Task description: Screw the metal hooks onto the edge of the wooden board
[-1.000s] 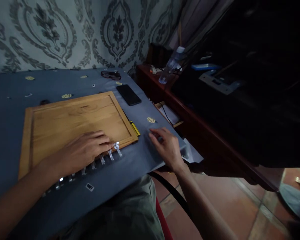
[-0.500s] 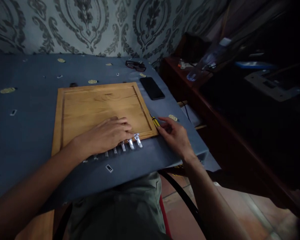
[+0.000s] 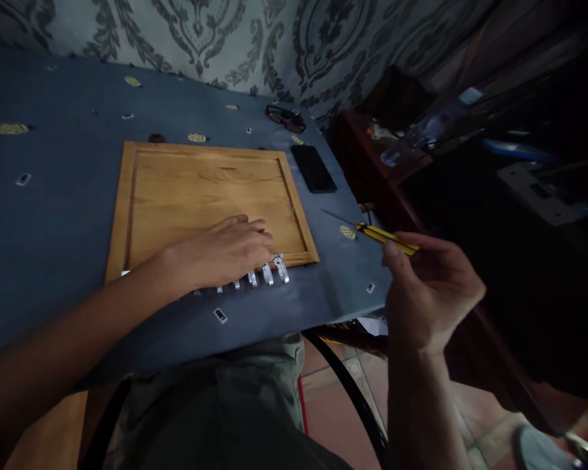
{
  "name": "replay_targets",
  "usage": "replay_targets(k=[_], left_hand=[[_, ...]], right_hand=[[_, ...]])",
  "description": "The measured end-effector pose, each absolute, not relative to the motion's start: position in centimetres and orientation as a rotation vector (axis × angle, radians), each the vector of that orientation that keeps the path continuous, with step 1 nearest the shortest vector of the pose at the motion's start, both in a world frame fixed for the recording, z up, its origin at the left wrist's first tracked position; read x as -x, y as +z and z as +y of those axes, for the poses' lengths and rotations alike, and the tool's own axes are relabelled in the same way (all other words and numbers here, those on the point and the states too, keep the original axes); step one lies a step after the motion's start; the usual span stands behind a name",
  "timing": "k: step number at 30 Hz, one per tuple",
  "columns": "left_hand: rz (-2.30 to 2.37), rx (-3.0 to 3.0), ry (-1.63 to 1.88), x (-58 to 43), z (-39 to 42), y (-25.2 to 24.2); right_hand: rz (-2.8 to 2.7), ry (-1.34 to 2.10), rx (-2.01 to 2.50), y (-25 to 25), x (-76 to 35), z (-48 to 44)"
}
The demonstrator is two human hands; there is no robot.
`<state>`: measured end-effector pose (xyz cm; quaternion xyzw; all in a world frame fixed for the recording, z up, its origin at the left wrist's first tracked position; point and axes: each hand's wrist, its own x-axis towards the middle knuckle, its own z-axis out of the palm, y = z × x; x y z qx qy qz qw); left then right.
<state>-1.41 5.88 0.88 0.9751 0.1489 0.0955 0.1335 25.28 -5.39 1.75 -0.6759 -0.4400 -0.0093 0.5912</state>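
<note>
A wooden board (image 3: pixel 176 189) with a raised frame lies on the blue cloth (image 3: pixel 53 215). My left hand (image 3: pixel 225 251) rests flat on the board's near edge, fingers stretched out, just above a row of several small metal hooks (image 3: pixel 267 273) along that edge. Lifted off the table at the right, my right hand (image 3: pixel 428 287) is closed around the handle of a yellow-and-black screwdriver (image 3: pixel 382 235). Its thin shaft points left towards the board.
A black phone (image 3: pixel 313 168) lies right of the board, dark glasses (image 3: pixel 285 116) behind it. Small stickers and yellow round pieces dot the cloth. A dark red side table (image 3: pixel 372 150) with a plastic bottle (image 3: pixel 421 134) stands at the right. My lap and tiled floor are below.
My right hand reached the screwdriver lying beside the board's right edge, gripped it and lifted it up to the right. My left hand stayed on the board. The view shifted left.
</note>
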Motion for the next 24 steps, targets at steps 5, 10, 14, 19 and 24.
replay_targets(k=[5,10,14,19,24], left_hand=[[0.368,-2.868,0.18,1.5,6.2,1.2],[0.367,-2.869,0.165,1.4,6.2,1.2],[0.372,-2.873,0.161,1.3,6.1,1.3],[0.398,-2.852,0.162,1.2,6.0,1.4],[0.391,-2.83,0.173,1.3,6.0,1.1]], right_hand=[[-1.062,-0.135,1.324,3.8,-22.7,-5.4],[-1.167,-0.258,1.252,5.3,-20.6,-5.0],[-1.275,-0.207,1.291,5.4,-19.9,-4.8],[-1.414,-0.14,1.31,4.2,-20.1,-3.8],[-1.542,-0.086,1.335,2.8,-20.5,-2.8]])
